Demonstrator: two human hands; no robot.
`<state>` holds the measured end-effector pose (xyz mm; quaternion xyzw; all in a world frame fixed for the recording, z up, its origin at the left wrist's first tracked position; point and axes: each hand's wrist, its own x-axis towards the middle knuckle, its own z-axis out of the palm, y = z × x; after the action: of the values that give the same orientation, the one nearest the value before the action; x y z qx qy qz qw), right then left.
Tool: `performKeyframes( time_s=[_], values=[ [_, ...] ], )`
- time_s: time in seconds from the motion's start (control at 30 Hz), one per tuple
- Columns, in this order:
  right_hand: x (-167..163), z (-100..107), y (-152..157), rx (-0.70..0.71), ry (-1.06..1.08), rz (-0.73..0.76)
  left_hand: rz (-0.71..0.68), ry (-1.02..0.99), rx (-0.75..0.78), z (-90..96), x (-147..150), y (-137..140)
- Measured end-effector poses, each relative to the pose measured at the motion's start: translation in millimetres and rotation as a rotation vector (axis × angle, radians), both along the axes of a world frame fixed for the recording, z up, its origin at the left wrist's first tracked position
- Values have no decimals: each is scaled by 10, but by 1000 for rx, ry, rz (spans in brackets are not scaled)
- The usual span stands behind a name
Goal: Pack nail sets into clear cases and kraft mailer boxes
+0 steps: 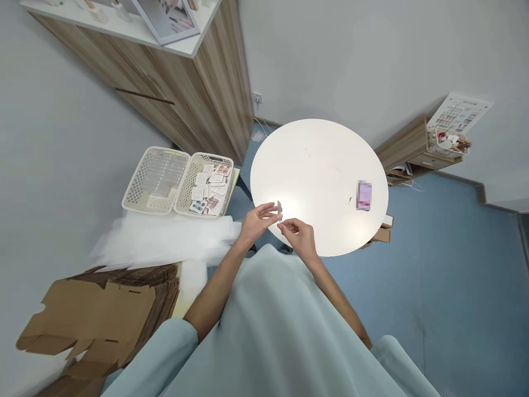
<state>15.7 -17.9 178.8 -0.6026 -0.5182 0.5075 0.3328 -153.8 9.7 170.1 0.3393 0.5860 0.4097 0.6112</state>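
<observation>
Over the near left edge of the round white table, my left hand grips a small, thin, greyish flat piece between thumb and fingers. It is held on edge, and its exact kind is too small to make out. Close beside it, my right hand is closed in a pinch at the lower end of that piece. Whether the right fingertips hold the piece itself or something tiny on it cannot be seen. A purple packet, partly pixelated, lies on the right side of the table.
Left of the table stand two white baskets, one with clear plastic pieces, the other with small printed cards. White foam sheets and flattened cardboard boxes are stacked nearer. A wooden cabinet stands behind; a shelf is at right.
</observation>
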Motion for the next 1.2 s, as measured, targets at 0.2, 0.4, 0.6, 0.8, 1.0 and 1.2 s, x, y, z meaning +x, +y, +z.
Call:
performKeyframes(
  time_s=[0.2, 0.4, 0.6, 0.8, 1.0, 1.2],
  values=[
    [39, -65, 33, 24, -10, -94, 73, -5, 54, 20, -88, -60],
    [170, -86, 146, -129, 251, -60, 73, -2, 49, 32, -198, -92],
    [214, -57, 163, -168, 317, -5, 28, -66, -1, 45, -259, -65],
    [237, -84, 182, -312, 445, 124, -218, -364, -68, 53, -275, -51],
    [157, -163, 206, -375, 439, 113, -212, -372, -70, 69, -166, -55],
    [80, -72, 143, -180, 199, -12, -22, -80, -77, 49, -99, -54]
  ],
)
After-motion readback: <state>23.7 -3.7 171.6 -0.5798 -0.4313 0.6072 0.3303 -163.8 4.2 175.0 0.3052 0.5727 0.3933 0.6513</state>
